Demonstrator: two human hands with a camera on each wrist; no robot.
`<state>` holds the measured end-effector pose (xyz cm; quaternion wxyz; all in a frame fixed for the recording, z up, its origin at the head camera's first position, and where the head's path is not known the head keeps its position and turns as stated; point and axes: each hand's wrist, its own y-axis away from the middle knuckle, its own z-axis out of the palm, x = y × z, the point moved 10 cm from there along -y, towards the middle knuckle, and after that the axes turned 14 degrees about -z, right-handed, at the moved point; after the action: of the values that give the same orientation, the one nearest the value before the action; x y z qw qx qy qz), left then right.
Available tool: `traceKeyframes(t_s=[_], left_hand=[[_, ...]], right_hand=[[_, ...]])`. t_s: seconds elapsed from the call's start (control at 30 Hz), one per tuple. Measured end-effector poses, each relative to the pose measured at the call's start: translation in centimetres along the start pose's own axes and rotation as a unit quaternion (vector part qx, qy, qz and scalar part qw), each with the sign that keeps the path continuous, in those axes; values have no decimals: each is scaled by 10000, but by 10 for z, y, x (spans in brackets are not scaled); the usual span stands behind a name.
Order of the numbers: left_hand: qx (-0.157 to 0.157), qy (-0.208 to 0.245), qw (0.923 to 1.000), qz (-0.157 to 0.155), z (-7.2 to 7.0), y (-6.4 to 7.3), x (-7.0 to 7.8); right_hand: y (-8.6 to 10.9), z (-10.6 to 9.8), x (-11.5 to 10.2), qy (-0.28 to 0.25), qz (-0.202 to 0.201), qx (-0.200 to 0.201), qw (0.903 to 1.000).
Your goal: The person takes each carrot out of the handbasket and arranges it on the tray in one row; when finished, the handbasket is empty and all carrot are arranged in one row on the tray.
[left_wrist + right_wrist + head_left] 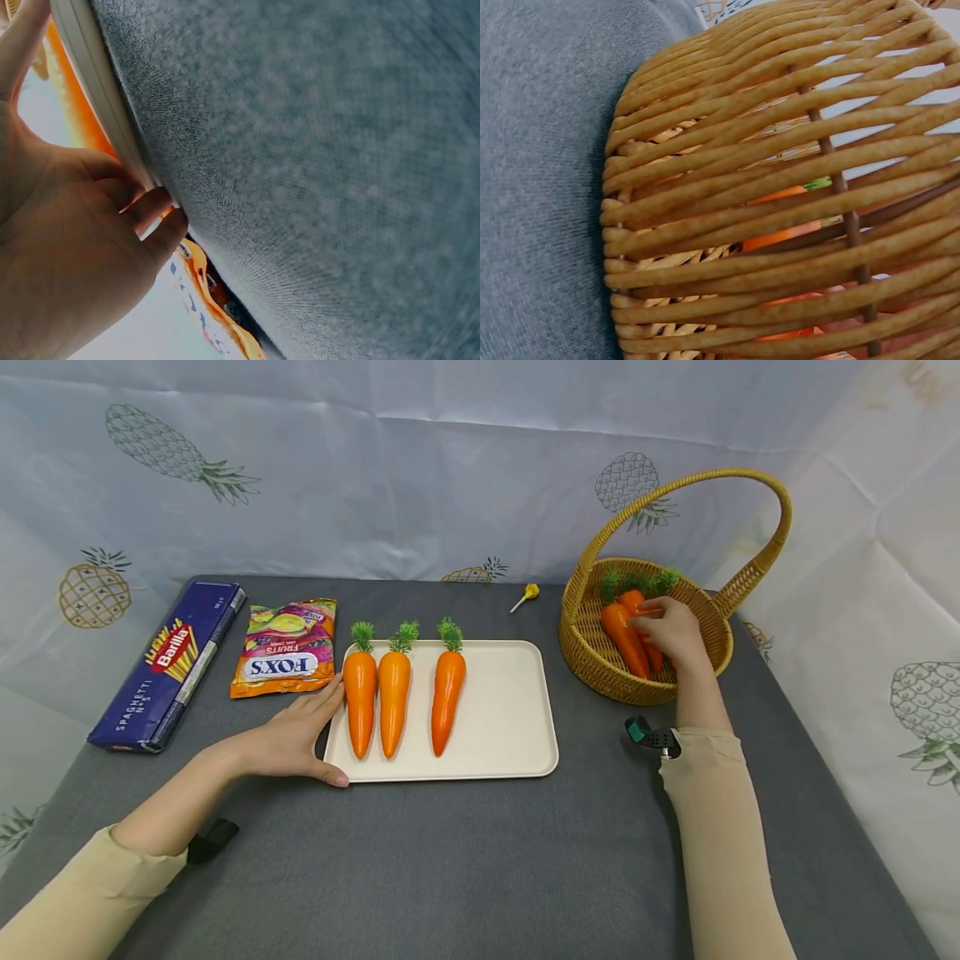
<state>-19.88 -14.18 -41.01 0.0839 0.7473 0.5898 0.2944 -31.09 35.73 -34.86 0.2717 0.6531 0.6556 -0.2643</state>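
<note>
Three orange toy carrots with green tops lie side by side on a cream tray (502,710): a left carrot (360,702), a middle carrot (393,702) and a right carrot (448,702). My left hand (296,735) rests at the tray's left edge, its thumb and fingers spread along the rim. Inside the wicker basket (637,689), my right hand (675,631) pinches a carrot (633,600), which it partly covers. Another carrot (622,639) lies to the left of that one. In the right wrist view the woven wall (727,187) hides most of the hand.
A blue spaghetti box (168,664) and a candy bag (287,647) lie left of the tray. A yellow lollipop (531,592) is behind it, near the table's back edge. The basket's tall handle (720,472) arches above the right hand.
</note>
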Motion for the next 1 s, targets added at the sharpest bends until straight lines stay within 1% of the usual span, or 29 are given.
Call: traceKeyframes(t_s=[0.1, 0.17, 0.33, 0.47, 0.67, 0.9, 1.0], left_hand=[[9, -7, 10000, 11, 0, 0, 0], [9, -10, 10000, -4, 0, 0, 0], [12, -17, 10000, -23, 1, 0, 0], [7, -12, 10000, -25, 1, 0, 0], [27, -40, 10000, -10, 0, 0, 0], [25, -8, 10000, 0, 0, 0, 0], [21, -3, 10000, -1, 0, 0, 0]], right_hand=[[-1, 5, -1, 263, -34, -276, 9993], [-1, 11, -3, 499, -84, -551, 9972], [-1, 26, -5, 1076, -265, -1212, 9864], [-1, 30, -5, 1186, -290, -1326, 9836], [-1, 28, -5, 1030, -291, -1294, 9858], [1, 27, -6, 397, -107, -1306, 9906], [2, 24, -6, 181, -60, -1251, 9920]])
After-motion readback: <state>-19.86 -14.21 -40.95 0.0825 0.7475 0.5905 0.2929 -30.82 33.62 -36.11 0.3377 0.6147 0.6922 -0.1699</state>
